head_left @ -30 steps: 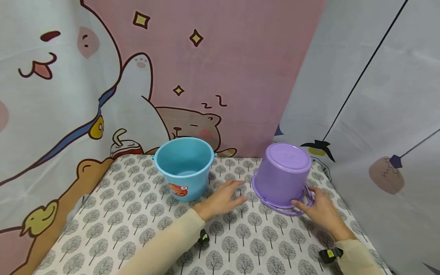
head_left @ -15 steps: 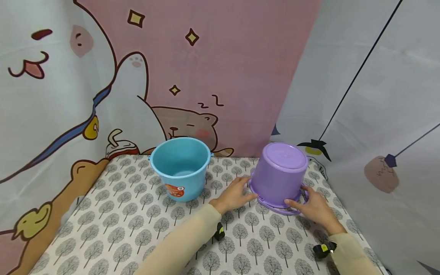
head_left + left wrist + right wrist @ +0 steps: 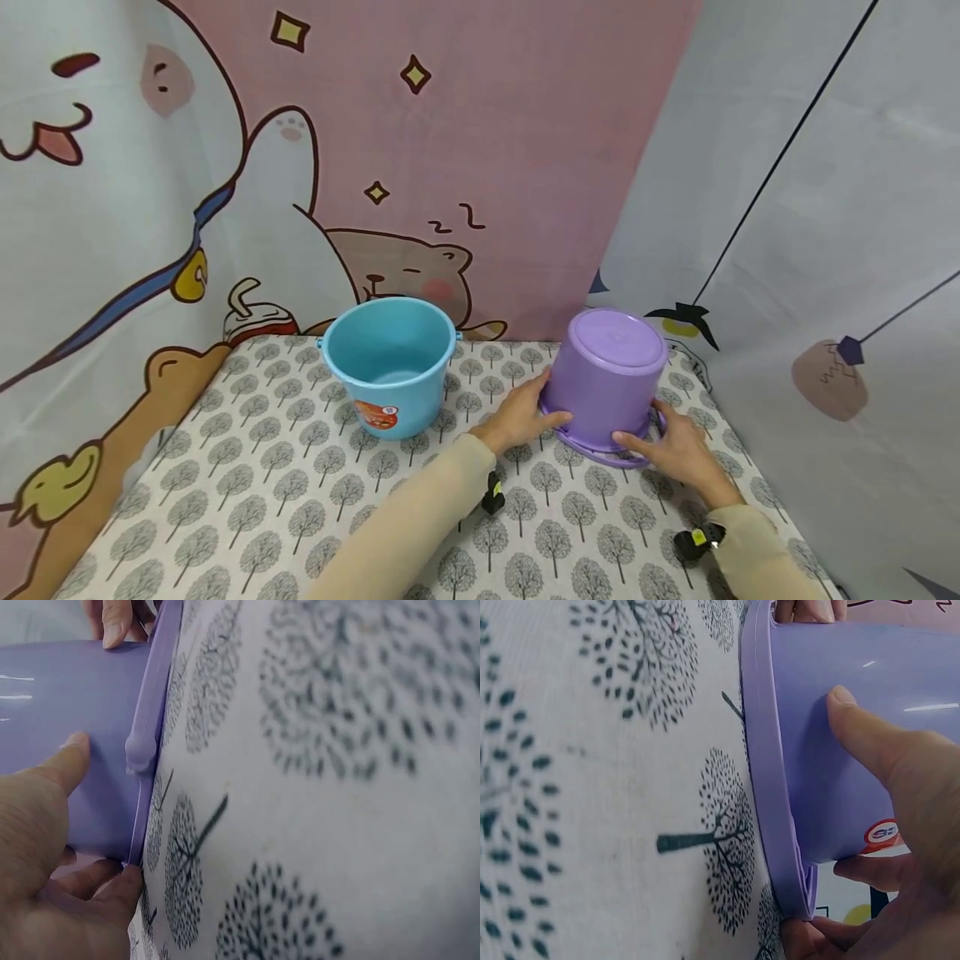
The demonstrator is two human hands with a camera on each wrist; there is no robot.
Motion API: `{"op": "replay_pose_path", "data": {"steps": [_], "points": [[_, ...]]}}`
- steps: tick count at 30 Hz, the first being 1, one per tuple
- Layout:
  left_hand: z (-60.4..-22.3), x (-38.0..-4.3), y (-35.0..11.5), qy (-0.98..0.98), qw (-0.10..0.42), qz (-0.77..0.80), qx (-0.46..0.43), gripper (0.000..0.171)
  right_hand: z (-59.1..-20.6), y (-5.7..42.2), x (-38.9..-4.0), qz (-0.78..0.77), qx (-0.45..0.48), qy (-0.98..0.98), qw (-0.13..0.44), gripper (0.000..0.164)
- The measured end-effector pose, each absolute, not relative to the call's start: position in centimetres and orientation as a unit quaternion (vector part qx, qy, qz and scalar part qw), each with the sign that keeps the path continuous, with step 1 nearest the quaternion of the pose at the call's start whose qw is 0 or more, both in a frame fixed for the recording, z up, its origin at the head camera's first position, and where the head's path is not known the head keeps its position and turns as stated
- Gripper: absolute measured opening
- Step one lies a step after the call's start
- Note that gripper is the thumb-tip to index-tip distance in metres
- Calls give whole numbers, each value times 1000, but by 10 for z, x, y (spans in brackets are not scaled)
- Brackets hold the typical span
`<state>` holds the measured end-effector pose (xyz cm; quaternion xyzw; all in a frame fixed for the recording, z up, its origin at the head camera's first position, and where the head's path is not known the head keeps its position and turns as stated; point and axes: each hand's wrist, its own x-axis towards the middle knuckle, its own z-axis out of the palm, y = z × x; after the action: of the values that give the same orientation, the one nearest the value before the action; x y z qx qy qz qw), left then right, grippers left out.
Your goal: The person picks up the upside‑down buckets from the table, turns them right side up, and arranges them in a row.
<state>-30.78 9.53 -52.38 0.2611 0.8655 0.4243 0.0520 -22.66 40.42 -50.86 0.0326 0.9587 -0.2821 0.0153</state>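
Here, both hands grip the upturned purple bucket (image 3: 603, 404), one from each side. The left hand (image 3: 522, 418) has its thumb laid on the bucket's wall and its other fingers bent in at the rim, just beside the cloth. The right hand (image 3: 678, 447) mirrors it, thumb against the wall and fingers around the rim on the other side; whether those fingers also catch the handle (image 3: 609, 459) is hard to tell. That handle curves along the rim at the near side of the bucket.

The bucket sits rim down, base up, toward the far right corner of the bench (image 3: 247, 500), near the right edge. In the right wrist view, a small red-and-white label (image 3: 882, 833) shows on its wall. Cream sleeves (image 3: 412, 521) cover both forearms, and a small black device (image 3: 492, 493) with a yellow-green mark sits at each wrist.

Farther out, a light blue bucket (image 3: 416, 408) stands upright and open near the far edge, left of its middle and apart from the purple one. An orange-red label (image 3: 377, 414) is on its near side.

A white cloth (image 3: 352, 475) printed with grey trees covers the bench. Beyond the far edge hangs a pink backdrop (image 3: 525, 142) with a dozing brown bear (image 3: 416, 271); a pale curtain (image 3: 840, 208) rises beyond the right edge.
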Motion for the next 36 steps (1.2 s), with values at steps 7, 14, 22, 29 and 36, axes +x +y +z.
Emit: {"op": "replay_pose_path", "data": {"steps": [7,14,22,29,36], "points": [[-523,-308,96,853,46,453,255,102,-511,401,-228,-297,17,954,-16,128],[-522,-306,94,846,47,474,239,101,-510,396,-227,-327,19,944,-29,125],[-525,-304,93,838,45,490,235,101,-513,394,-227,-342,21,939,-41,123],[-524,-303,88,831,42,499,243,104,-514,394,-224,-350,16,935,-53,124],[-517,-299,80,838,37,490,236,110,-508,391,-220,-379,16,923,-62,124]]}}
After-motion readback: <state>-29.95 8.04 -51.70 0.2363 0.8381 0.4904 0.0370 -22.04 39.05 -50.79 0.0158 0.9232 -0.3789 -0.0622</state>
